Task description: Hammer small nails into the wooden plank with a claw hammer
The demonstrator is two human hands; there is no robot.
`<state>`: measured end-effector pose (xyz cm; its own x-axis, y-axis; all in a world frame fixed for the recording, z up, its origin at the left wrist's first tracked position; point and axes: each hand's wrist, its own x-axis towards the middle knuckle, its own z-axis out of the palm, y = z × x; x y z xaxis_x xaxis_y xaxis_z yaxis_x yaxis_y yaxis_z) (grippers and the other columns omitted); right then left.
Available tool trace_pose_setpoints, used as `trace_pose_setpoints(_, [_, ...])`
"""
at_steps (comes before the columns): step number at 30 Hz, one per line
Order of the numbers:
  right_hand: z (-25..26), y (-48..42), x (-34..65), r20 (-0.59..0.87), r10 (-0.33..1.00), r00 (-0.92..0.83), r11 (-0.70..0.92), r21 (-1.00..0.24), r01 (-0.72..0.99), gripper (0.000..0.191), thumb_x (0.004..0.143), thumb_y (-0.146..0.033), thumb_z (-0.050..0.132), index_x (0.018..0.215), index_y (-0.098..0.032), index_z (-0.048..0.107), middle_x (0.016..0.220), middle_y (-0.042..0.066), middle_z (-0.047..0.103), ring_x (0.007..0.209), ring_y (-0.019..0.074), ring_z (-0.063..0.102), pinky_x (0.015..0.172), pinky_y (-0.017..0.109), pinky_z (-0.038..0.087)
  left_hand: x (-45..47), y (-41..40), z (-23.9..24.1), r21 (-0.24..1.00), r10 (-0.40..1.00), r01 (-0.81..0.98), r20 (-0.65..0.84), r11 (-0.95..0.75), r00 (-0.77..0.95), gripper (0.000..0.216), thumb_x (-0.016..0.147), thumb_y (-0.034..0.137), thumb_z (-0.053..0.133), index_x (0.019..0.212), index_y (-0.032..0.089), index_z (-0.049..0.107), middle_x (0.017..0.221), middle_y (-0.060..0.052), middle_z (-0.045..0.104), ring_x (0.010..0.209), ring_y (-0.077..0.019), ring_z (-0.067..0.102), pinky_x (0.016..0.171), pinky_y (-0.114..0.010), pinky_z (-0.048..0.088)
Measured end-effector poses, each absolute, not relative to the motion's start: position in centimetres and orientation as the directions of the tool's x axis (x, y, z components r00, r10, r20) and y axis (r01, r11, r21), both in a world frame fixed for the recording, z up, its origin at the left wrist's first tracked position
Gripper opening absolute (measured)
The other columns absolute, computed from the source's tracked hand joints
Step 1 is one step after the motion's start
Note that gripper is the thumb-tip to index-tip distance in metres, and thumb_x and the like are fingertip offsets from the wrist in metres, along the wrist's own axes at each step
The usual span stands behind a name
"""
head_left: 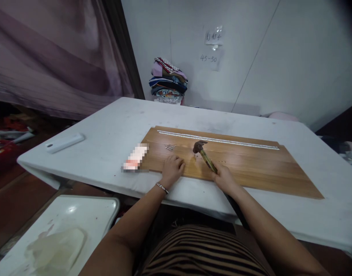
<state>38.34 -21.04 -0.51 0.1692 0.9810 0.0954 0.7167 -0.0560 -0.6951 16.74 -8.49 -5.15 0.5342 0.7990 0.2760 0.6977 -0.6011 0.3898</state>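
Note:
My right hand (224, 177) is wrapped round the handle of a claw hammer (208, 160). The rusty hammer head is over the middle of a brown wooden board (259, 168), just above what looks like a nail standing in it; contact cannot be made out. My left hand (172, 168) lies on the board near its front edge, fingers extended and slightly bent, holding nothing visible. Beyond it is a small pile of loose nails (170, 147). A short row of small dark dots, perhaps nail heads or holes, runs to the right of the hammer head.
Two silvery strips (218, 139) lie along the board's far side. A blurred-out phone-like object (135, 157) is at its left end. On the white table (107, 126) rests a white handle-shaped object (65, 143). Folded cloths (168, 81) are stacked behind; a white stool (98, 207) stands lower left.

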Motion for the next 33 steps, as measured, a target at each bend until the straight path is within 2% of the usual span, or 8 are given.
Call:
trace_pose_setpoints(14, [-1.0,-21.0,38.3,0.090,0.984,0.157,-0.044,-0.723,0.690,0.053,0.075,-0.013,0.051,0.126,-0.015,0.067,0.106,0.013,0.075,0.094,0.0289,0.066,0.086,0.041,0.050,16.7,-8.3,-5.4,0.398,0.792,0.685,0.288,-0.610,0.538,0.013,0.093,0.025,0.060,0.091,0.022,0.072,0.098,-0.007,0.065,0.101,-0.0234,0.058,0.091,-0.038,0.042])
trace_pose_setpoints(33, [-0.4,-21.1,38.3,0.105,0.984,0.143,-0.030,-0.695,0.719,0.049,0.076,-0.011,0.051,0.122,-0.017,0.066,0.106,0.011,0.074,0.093,0.0260,0.066,0.084,0.036,0.050,16.7,-8.3,-5.4,0.390,0.795,0.693,0.274,-0.606,0.542,0.015,0.095,0.027,0.058,0.091,0.023,0.072,0.099,-0.006,0.064,0.101,-0.0227,0.056,0.091,-0.037,0.042])
